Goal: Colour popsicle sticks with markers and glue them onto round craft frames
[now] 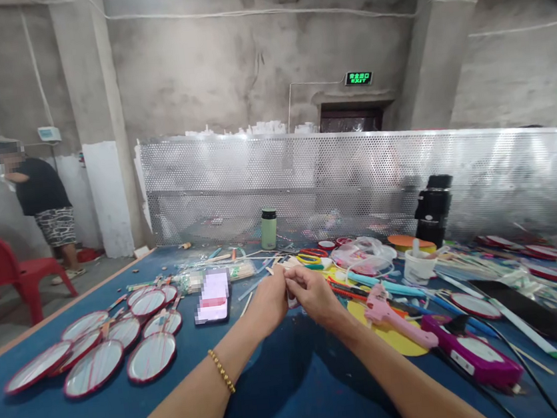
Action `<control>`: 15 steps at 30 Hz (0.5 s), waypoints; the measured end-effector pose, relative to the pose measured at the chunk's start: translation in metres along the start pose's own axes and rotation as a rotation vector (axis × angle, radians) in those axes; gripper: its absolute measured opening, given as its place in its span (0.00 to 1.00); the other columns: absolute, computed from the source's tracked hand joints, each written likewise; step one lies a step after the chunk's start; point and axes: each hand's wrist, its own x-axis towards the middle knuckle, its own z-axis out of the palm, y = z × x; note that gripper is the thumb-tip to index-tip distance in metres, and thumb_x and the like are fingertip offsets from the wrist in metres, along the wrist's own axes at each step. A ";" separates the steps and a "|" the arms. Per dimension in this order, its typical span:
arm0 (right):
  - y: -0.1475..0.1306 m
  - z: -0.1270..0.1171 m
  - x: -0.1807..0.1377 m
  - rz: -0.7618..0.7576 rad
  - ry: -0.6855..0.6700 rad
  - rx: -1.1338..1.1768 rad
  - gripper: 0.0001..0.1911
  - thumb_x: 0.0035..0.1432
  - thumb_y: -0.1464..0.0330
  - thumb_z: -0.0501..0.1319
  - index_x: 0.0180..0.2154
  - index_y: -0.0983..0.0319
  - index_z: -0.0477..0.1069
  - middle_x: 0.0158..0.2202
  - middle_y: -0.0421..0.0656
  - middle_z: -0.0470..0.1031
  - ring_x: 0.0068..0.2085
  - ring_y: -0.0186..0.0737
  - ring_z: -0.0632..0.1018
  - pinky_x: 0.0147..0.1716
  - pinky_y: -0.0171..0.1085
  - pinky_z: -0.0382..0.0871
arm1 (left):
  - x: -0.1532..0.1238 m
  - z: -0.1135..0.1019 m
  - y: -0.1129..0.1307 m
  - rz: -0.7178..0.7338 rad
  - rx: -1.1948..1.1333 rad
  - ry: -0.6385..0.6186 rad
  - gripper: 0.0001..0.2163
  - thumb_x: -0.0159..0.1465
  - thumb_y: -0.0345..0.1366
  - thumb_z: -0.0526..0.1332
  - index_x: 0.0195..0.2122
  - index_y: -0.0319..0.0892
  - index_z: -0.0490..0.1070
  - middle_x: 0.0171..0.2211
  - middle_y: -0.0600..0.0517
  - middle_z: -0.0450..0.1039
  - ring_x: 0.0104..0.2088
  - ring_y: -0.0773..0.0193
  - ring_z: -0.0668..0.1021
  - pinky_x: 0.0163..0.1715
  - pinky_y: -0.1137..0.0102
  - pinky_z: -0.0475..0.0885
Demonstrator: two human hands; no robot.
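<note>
Over the middle of the blue table (290,395), my left hand (271,298) and my right hand (314,292) meet fingertip to fingertip. Both are closed in a pinch; whatever lies between the fingers is too small and hidden to name. A gold bead bracelet (220,371) circles my left wrist. Left of my hands lies a phone (213,297) with its screen lit. A pink glue gun (396,319) rests to the right, partly over a yellow disc (394,340). Scissors with yellow handles (309,259) lie just beyond my fingers.
Several round red-rimmed discs (152,357) lie at left. A green bottle (269,229), a white cup (418,267) and a black bottle (434,210) stand farther back, before a perforated metal screen (233,167). A purple box (473,351) with cables sits right. A person (42,185) stands far left.
</note>
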 end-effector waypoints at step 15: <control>0.004 0.003 0.000 0.041 0.062 -0.107 0.08 0.54 0.63 0.57 0.35 0.59 0.63 0.21 0.37 0.74 0.19 0.35 0.71 0.21 0.33 0.61 | 0.024 -0.037 -0.002 -0.221 -0.222 -0.055 0.08 0.58 0.19 0.56 0.31 0.40 0.66 0.21 0.57 0.73 0.18 0.66 0.77 0.20 0.73 0.74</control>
